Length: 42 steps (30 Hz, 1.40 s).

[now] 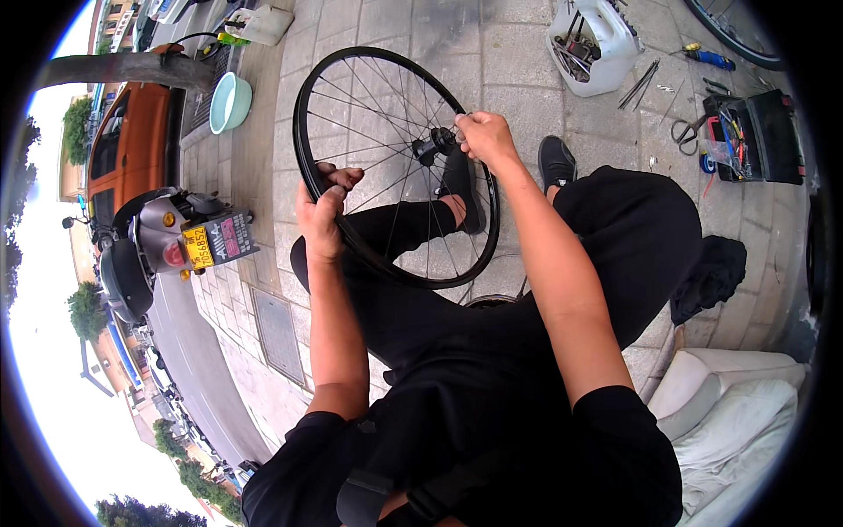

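A black spoked bicycle wheel rim (309,97) stands upright in front of me over my black-trousered legs. My left hand (321,206) is closed around the rim's lower left edge, thumb on the near side. My right hand (485,136) pinches at the hub (434,143) in the wheel's centre, fingers closed on its axle end. The spokes run bare from hub to rim and no tyre is on it.
Paved sidewalk all around. A white cut-open jug (595,44) holding tools stands at the far right, loose spokes (641,83) beside it, and an open black toolbox (755,136) farther right. A pale green basin (228,101), a scooter (162,241) and an orange car (132,140) sit at the left.
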Available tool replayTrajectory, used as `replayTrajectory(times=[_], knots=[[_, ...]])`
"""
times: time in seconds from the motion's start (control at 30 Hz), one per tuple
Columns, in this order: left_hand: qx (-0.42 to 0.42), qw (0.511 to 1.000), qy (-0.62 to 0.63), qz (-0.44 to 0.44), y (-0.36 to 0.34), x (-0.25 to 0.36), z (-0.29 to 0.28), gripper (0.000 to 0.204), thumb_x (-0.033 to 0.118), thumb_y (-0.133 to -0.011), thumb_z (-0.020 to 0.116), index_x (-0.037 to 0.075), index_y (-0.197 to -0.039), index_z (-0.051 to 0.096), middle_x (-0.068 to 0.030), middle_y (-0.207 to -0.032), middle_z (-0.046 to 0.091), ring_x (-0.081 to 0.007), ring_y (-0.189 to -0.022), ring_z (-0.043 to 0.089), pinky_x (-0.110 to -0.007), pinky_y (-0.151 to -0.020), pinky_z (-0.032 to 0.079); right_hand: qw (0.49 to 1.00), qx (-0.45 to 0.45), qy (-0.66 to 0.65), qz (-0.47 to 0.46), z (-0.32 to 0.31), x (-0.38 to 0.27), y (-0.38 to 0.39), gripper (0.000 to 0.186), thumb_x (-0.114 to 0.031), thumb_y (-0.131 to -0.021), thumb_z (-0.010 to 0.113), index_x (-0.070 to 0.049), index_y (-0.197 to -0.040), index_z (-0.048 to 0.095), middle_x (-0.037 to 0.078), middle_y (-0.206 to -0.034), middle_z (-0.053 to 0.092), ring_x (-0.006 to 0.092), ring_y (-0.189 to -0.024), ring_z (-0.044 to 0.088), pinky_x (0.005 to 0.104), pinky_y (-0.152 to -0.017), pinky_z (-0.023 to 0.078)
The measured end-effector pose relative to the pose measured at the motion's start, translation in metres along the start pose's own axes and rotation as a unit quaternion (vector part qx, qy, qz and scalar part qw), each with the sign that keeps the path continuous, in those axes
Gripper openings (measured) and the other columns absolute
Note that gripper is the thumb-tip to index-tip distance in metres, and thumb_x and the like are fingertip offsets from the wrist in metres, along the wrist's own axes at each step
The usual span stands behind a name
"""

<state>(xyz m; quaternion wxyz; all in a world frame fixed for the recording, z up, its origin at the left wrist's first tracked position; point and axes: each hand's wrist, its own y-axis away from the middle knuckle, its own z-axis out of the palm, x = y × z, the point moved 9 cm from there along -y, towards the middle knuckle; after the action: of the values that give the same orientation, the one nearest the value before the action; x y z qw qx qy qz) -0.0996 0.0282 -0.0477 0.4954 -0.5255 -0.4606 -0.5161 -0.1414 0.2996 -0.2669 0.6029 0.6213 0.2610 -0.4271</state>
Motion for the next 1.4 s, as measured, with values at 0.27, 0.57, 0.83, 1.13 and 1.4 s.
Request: replayTrajectory(times=[0.27, 0.57, 0.83, 1.13, 1.4], knots=[[-0.036, 0.998, -0.043, -0.010, -0.013, 0.010, 0.041, 0.034, 0.001, -0.095, 0.058, -0.006, -0.127, 0.051, -0.0166, -0.104, 0.069, -0.0334, -0.115, 0.068, -0.051, -0.108, 0.051, 0.996, -0.014, 0.087, 0.020, -0.004, -0.012, 0.020, 0.036, -0.032, -0.096, 0.073, 0.002, -0.104, 0.077, 0.011, -0.082, 0.074, 0.0160, -0.070, 0.070, 0.0328, -0.062, 0.057], [-0.108, 0.986, 0.128, -0.030, -0.015, 0.010, 0.082, 0.062, 0.055, -0.112, 0.044, 0.001, -0.136, 0.063, -0.0154, -0.130, 0.070, -0.0261, -0.127, 0.063, -0.045, -0.110, 0.045, 0.926, -0.055, 0.130, -0.351, 0.042, -0.147, 0.241, 0.077, -0.037, -0.093, 0.080, 0.005, -0.149, 0.048, 0.022, -0.131, 0.065, 0.0333, -0.121, 0.063, 0.0457, -0.103, 0.050], [-0.144, 0.918, -0.369, 0.009, -0.020, -0.146, 0.008, 0.023, 0.025, -0.095, 0.066, 0.004, -0.098, 0.073, -0.0143, -0.088, 0.077, -0.0330, -0.081, 0.076, -0.043, -0.071, 0.059, 0.876, 0.034, 0.210, -0.432, 0.050, -0.129, 0.252, 0.057, -0.014, -0.090, 0.071, 0.004, -0.140, 0.051, 0.024, -0.133, 0.063, 0.0431, -0.123, 0.059, 0.0511, -0.108, 0.047], [-0.132, 0.934, -0.330, -0.024, -0.015, -0.165, 0.010, 0.026, 0.035, -0.087, 0.069, 0.010, -0.091, 0.074, -0.0145, -0.090, 0.077, -0.0375, -0.088, 0.075, -0.046, -0.076, 0.057, 0.874, 0.063, 0.205, -0.436, 0.039, -0.130, 0.246, 0.049, -0.015, -0.088, 0.069, 0.001, -0.133, 0.055, 0.022, -0.128, 0.065, 0.0420, -0.119, 0.060, 0.0516, -0.104, 0.049], [-0.136, 0.846, -0.513, 0.053, 0.000, -0.124, -0.001, 0.012, 0.017, -0.089, 0.071, 0.009, -0.098, 0.072, -0.0151, -0.090, 0.070, -0.0414, -0.086, 0.070, -0.050, -0.075, 0.056, 0.876, 0.084, 0.213, -0.425, 0.034, -0.128, 0.240, 0.049, -0.015, -0.089, 0.069, 0.001, -0.133, 0.054, 0.021, -0.129, 0.065, 0.0399, -0.120, 0.061, 0.0507, -0.103, 0.049]])
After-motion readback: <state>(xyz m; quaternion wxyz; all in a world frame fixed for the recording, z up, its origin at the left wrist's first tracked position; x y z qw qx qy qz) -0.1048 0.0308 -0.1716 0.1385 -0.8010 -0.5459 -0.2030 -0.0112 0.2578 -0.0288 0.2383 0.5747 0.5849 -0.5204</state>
